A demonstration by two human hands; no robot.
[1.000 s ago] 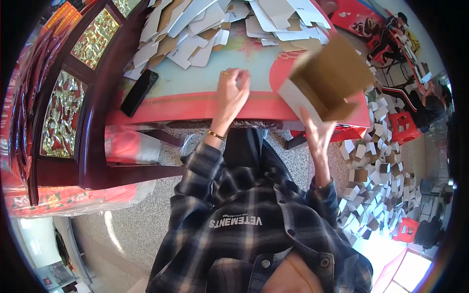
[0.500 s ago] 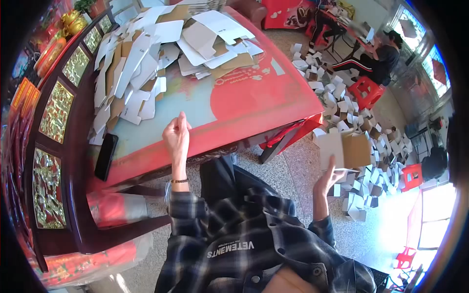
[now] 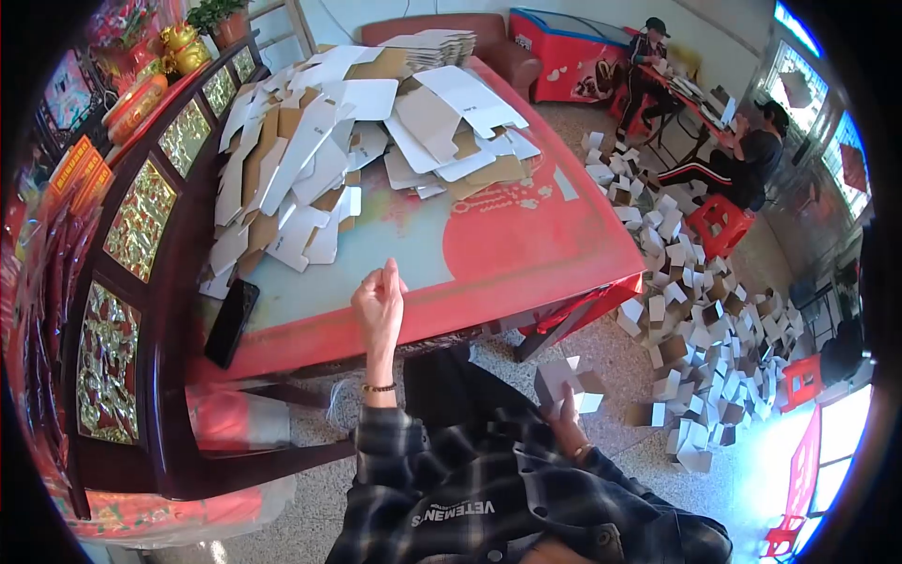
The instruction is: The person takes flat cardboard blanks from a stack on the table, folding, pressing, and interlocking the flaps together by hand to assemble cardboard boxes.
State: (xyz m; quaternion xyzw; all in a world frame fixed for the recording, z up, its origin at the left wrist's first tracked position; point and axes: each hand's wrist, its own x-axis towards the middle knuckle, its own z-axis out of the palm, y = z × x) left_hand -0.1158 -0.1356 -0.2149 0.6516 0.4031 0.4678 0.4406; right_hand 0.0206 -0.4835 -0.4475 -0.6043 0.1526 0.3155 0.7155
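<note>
Shirt (image 3: pixel 451 470) on my remote feed: plaid, blk/dk grey w/ pale grey lines. Chest lettering (image 3: pixel 453 513): wht caps, I read approx. "VETEMENTS", inverted in view; smaller line adj., blurred. R of lettering: rnd dk snaps (image 3: pixel 540 511). L of lettering: L sleeve (image 3: pixel 387 442), same plaid; bracelet (image 3: pixel 379 387) betw. cuff & L hand (image 3: pixel 379 310), dk brn, looks beaded to me. Well R of lettering: R sleeve (image 3: pixel 625 484), matching plaid. Trousers (image 3: pixel 437 390), past lettering twd feet: plain blk.
</note>
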